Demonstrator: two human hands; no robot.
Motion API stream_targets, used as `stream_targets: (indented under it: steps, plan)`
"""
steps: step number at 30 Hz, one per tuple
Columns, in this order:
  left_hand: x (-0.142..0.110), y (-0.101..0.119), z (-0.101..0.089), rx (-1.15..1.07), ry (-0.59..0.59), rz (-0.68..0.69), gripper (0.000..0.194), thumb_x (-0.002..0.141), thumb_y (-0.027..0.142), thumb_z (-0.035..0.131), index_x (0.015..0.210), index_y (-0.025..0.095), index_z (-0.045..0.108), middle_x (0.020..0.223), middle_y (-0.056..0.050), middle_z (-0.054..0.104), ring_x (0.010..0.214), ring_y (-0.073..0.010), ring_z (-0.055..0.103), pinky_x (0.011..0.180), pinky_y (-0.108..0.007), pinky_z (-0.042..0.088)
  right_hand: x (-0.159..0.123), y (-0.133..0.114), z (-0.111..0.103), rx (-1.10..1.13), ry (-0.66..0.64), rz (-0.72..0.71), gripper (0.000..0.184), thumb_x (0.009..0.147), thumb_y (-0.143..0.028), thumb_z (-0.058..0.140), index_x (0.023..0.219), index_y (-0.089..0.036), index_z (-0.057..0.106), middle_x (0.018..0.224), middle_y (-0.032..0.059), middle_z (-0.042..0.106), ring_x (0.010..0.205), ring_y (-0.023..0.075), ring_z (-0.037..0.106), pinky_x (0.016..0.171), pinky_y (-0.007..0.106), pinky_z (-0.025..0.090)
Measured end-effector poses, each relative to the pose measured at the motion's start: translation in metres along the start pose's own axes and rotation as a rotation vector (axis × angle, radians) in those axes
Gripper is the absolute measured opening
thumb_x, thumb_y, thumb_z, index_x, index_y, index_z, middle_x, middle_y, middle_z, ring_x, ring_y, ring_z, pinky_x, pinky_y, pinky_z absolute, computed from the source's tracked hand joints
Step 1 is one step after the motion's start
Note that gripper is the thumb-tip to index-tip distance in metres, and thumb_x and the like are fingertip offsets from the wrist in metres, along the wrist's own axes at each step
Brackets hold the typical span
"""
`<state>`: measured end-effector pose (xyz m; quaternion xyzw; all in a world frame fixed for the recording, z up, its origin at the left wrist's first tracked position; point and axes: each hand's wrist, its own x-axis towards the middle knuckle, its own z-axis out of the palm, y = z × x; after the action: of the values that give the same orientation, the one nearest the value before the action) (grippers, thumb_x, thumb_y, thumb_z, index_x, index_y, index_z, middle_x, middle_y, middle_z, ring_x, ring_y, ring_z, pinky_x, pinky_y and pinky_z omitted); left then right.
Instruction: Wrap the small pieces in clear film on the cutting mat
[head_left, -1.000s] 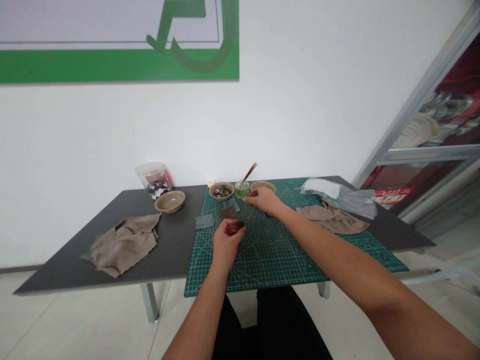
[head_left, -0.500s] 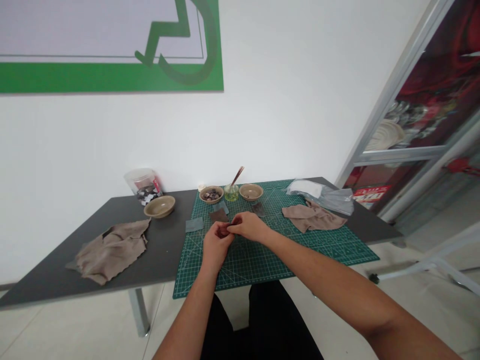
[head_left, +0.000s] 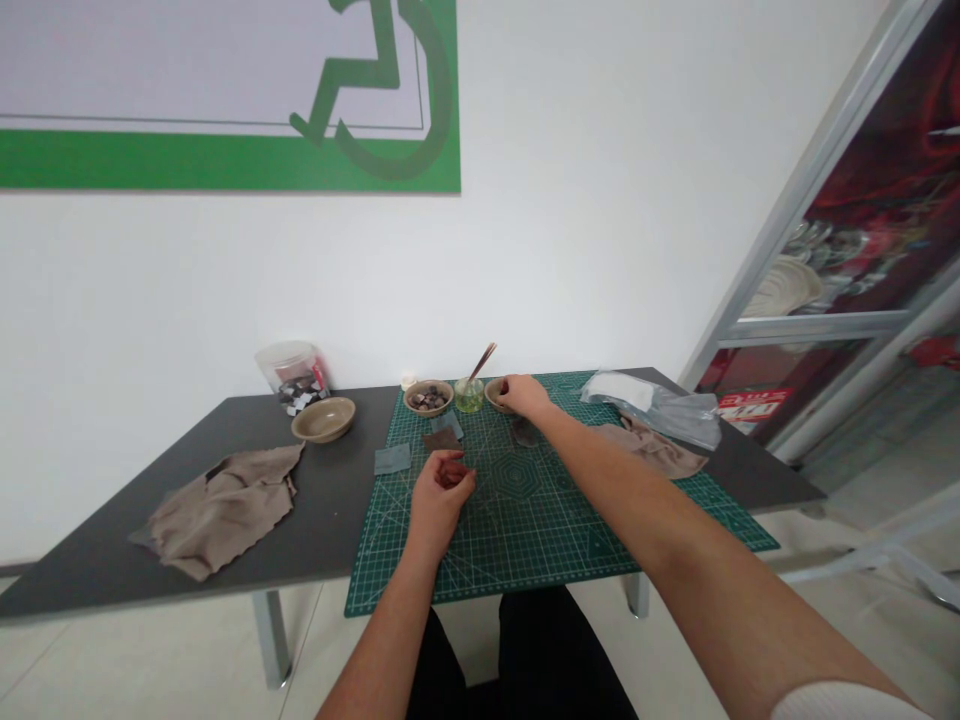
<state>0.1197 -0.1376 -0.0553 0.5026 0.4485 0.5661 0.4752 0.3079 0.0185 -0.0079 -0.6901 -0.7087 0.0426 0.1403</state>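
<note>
My right hand (head_left: 522, 394) reaches over the right-hand bowl (head_left: 492, 394) at the back of the green cutting mat (head_left: 487, 540). Its fingertips are pinched together at the bowl; anything between them is too small to make out. My left hand (head_left: 439, 497) hovers low over the mat, fingers curled and the thumb apart, with nothing visible in it. Just beyond it lie a brown cloth square (head_left: 441, 440) and blue-grey squares, one (head_left: 392, 459) off to the left. A dark square (head_left: 524, 432) lies below my right wrist.
A bowl of small dark pieces (head_left: 430, 399) stands beside a glass jar (head_left: 469, 396) holding thin sticks. Leftward are another bowl (head_left: 324, 420), a tipped clear tub (head_left: 294, 378) and brown cloth (head_left: 225, 510). Plastic bags (head_left: 660, 405) and more cloth (head_left: 660, 447) lie right.
My hands were together over the mat, fingertips meeting. The right one has moved away, forward and right, to the bowl; the left stayed, its fingers now further apart.
</note>
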Motion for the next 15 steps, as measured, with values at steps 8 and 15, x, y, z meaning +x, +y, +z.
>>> stream_targets:
  steps: [8, 15]
  plan:
    - [0.002, -0.005, -0.002, -0.015, -0.003, -0.013, 0.034, 0.068, 0.03, 0.07, 0.097, 0.018, 0.056, 0.071, 0.001, 0.057, 0.063, -0.0114, 0.055, 0.059, -0.023, 0.043, 0.026, 0.002, 0.021, -0.024, -0.066, 0.019, 0.028, 0.077, -0.032, 0.061, 0.094, -0.012, 0.07, 0.097, 0.017, 0.07, 0.091, 0.0241, 0.066, 0.078, 0.028, 0.047]
    - [0.002, -0.004, -0.001, -0.027, -0.005, -0.028, 0.031, 0.071, 0.029, 0.067, 0.097, 0.018, 0.055, 0.066, 0.004, 0.053, 0.057, -0.0094, 0.05, 0.053, -0.02, 0.036, 0.033, 0.004, 0.021, -0.051, -0.051, 0.091, 0.035, 0.076, -0.032, 0.067, 0.1, -0.008, 0.067, 0.102, 0.0218, 0.067, 0.096, 0.0269, 0.065, 0.08, 0.028, 0.047]
